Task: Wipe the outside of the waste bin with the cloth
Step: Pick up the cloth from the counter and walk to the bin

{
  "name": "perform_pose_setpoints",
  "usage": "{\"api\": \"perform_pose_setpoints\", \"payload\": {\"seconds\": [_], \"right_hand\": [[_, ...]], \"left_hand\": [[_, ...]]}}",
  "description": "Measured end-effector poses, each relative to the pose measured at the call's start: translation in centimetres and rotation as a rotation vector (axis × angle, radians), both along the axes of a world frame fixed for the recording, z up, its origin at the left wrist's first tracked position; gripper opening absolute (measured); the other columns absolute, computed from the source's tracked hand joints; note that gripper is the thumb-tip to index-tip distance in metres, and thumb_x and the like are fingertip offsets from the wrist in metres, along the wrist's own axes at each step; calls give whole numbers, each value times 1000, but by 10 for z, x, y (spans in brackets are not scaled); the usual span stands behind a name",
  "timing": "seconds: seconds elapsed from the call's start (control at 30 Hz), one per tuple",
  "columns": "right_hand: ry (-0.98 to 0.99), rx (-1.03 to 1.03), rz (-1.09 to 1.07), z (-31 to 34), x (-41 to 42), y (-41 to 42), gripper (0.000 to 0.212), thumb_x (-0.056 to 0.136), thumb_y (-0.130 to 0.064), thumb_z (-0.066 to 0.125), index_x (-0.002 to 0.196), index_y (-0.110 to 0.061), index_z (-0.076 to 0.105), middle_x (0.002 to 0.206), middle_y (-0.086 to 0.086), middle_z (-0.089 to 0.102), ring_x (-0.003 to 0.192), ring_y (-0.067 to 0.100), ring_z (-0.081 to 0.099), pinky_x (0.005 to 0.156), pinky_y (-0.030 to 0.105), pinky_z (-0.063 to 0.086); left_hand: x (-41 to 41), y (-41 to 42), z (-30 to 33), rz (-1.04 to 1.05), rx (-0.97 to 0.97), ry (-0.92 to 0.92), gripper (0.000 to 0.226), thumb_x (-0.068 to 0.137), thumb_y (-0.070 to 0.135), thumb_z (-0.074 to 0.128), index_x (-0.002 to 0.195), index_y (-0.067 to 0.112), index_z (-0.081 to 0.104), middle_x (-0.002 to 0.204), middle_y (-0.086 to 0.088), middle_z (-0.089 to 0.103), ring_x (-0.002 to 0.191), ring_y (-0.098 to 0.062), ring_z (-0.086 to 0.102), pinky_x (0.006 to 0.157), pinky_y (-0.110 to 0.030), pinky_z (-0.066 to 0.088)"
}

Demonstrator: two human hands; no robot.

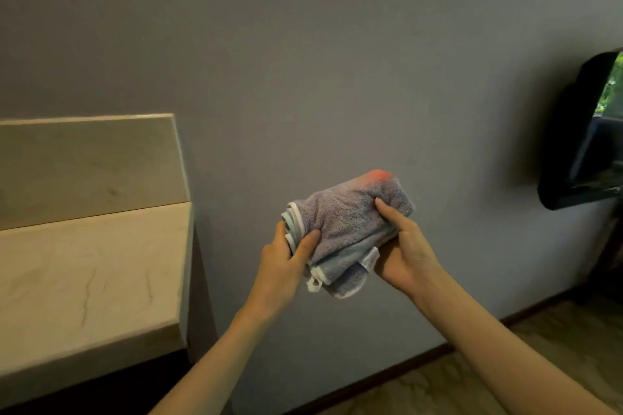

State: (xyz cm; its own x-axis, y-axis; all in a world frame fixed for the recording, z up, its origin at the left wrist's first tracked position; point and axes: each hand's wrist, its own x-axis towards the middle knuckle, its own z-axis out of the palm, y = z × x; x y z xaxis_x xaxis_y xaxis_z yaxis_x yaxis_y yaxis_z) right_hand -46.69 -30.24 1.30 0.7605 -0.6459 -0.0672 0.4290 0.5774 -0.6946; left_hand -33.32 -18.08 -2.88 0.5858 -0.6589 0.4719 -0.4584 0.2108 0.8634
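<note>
Both hands, left hand (286, 254) and right hand (403, 251), gripped the folded cloth (347, 229) mid-frame; no bin showed, so wiping seemed unstarted.

a plain grey wall (303, 61) fills most of the view. at the left, a pale marble-look counter (87, 280) juts out from it, with faint brown veins across its top and a thick front edge. along the counter's back edge stands a beige upstand (87, 165) of the same stone. at the right edge a black wall-mounted screen (583, 145) shows, partly cut off. below, a dark skirting board (387, 371) meets a wood-look floor (505, 364).
</note>
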Motion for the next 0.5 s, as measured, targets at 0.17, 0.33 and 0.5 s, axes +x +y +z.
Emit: {"api": "perform_pose_setpoints", "payload": {"seconds": [0.17,0.33,0.5], "right_hand": [[57,13,-72,-25,-50,-28,52,71,-19,70,117,2,60,115,23,65,103,34,65,85,47,52],[170,9,-201,-56,-87,-60,60,61,-17,78,114,5,62,110,22,68,100,34,66,90,51,51],[302,-68,-401,-100,-105,-79,29,64,-11,81,88,-2,67,80,10,75,78,24,72,62,34,57]], "left_hand": [[-47,-30,-26,-7,140,-8,28,87,44,55,109,28,55,91,12,69,76,4,63,61,-9,45],[-78,-52,-51,33,236,56,20,92,37,53,106,23,55,103,10,63,87,4,58,66,-7,43],[-84,-66,-83,54,328,94,17,95,23,50,106,14,60,103,4,62,94,-7,57,69,-9,40]]}}
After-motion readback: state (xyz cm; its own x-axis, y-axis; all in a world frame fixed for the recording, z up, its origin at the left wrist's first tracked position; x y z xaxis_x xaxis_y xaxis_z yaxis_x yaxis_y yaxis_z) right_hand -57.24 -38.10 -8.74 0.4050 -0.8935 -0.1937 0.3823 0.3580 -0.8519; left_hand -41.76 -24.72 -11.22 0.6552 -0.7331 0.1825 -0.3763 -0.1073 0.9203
